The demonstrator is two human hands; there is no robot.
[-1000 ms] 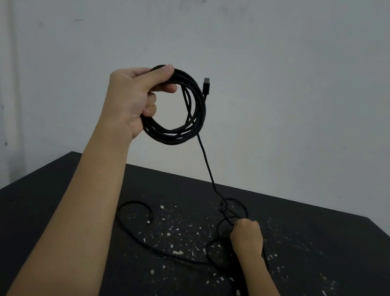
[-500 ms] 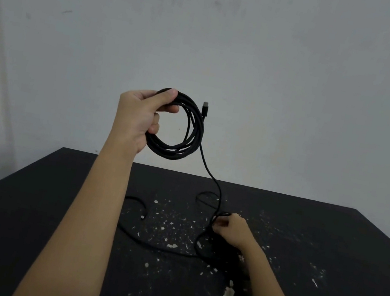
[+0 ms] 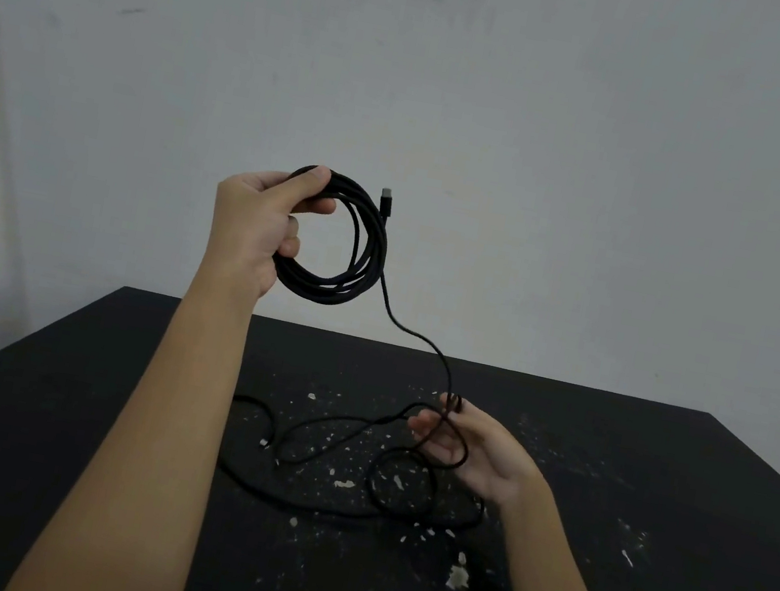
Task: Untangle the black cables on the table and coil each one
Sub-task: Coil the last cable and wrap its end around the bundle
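My left hand [image 3: 254, 224] grips the coiled cable [image 3: 355, 271], raised; lower right, my right hand [image 3: 480, 449] pinches its trailing strand [image 3: 421, 340].

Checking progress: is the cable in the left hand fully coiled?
Partly coiled. The left hand grips a coil, but a loose tail runs to the right hand.

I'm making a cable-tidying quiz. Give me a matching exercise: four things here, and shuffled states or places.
1 left hand
2 right hand
3 small dark plug
4 loose black cable loops

A lie on the speckled black table
B grips the round black cable coil
C sticks up beside the coil
D holds the trailing black strand

Pairs: 1-B, 2-D, 3-C, 4-A
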